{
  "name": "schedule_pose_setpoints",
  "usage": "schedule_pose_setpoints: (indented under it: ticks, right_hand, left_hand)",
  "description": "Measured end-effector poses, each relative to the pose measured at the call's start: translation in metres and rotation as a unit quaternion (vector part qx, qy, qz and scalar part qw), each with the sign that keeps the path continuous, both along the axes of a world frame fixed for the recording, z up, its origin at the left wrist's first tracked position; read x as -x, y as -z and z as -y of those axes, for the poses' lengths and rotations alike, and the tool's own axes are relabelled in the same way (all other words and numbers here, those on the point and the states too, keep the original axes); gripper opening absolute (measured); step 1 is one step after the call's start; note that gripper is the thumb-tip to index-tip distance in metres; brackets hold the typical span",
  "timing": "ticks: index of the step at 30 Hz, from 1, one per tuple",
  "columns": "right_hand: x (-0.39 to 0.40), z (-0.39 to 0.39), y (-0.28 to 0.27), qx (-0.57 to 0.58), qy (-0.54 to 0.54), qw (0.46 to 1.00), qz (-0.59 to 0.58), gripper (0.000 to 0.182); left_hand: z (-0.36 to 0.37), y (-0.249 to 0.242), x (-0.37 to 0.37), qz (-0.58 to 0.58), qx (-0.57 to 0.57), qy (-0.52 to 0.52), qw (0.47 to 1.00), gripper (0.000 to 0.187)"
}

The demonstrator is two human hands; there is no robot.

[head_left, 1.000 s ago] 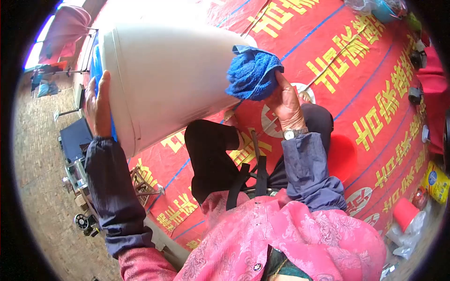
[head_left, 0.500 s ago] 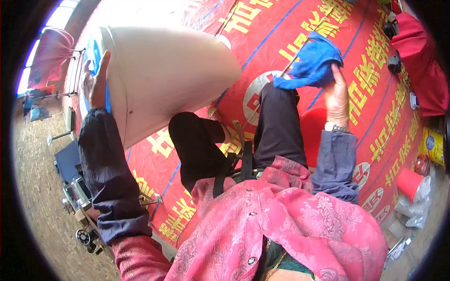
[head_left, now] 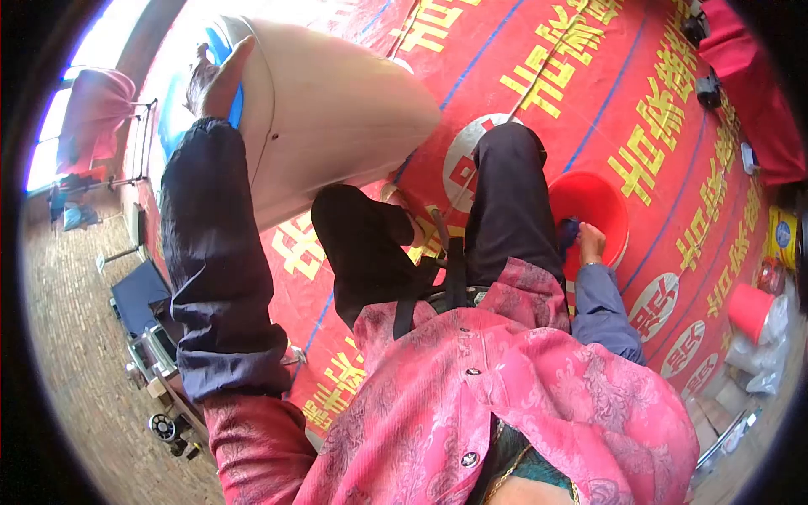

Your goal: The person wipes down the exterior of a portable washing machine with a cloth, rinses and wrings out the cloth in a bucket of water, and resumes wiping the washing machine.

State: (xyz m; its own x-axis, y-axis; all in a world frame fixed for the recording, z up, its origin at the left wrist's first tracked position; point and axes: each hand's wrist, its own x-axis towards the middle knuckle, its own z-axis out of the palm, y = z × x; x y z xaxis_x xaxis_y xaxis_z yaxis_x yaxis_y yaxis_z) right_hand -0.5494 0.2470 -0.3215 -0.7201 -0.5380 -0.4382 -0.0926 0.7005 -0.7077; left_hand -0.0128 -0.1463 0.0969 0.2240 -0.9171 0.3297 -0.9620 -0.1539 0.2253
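A large cream-coloured tapered object (head_left: 337,109) lies on its side in front of my left knee, with a blue part (head_left: 231,84) at its left end. My left hand (head_left: 217,82) is at that blue end, thumb apart from the fingers, seemingly resting against it. Beside my right knee stands a red bucket (head_left: 608,195). Down inside it, my right hand (head_left: 592,242) is closed on a blue cloth (head_left: 570,231), which looks dark and bunched. The bucket's bottom is hidden.
A red sheet with yellow characters (head_left: 539,84) covers the ground. At the right are another red bucket (head_left: 747,311), plastic bags (head_left: 762,370) and a red cloth (head_left: 749,93). Wheeled equipment (head_left: 162,426) stands on brick paving at the left.
My right hand has carried the blue cloth down from above my right knee into the red bucket. My left hand stays by the blue end, as the view shifts slightly.
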Motion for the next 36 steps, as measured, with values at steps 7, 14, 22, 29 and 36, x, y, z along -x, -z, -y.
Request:
schedule_pose_setpoints:
  ticks: [7,14,22,29,36]
  right_hand:
    - [-0.013,0.007,-0.041,0.077,0.093,0.968,0.218,0.031]
    - [-0.025,-0.014,-0.043,0.054,0.110,0.966,0.226,0.028]
    - [-0.033,-0.037,-0.059,0.072,0.131,0.965,0.217,0.029]
    - [-0.023,-0.048,-0.052,0.014,0.059,0.981,0.184,0.028]
    - [-0.034,-0.042,-0.050,0.052,0.080,0.968,0.231,0.028]
  left_hand:
    - [0.043,0.017,0.056,0.048,-0.025,0.029,0.998,0.102]
    - [0.087,0.040,0.112,0.075,-0.022,0.114,0.990,0.100]
    - [0.107,0.066,0.167,0.098,0.092,0.149,0.980,0.074]
    - [0.069,0.042,0.205,0.076,0.021,0.139,0.987,0.063]
    - [0.049,0.044,0.199,0.104,0.058,0.184,0.976,0.067]
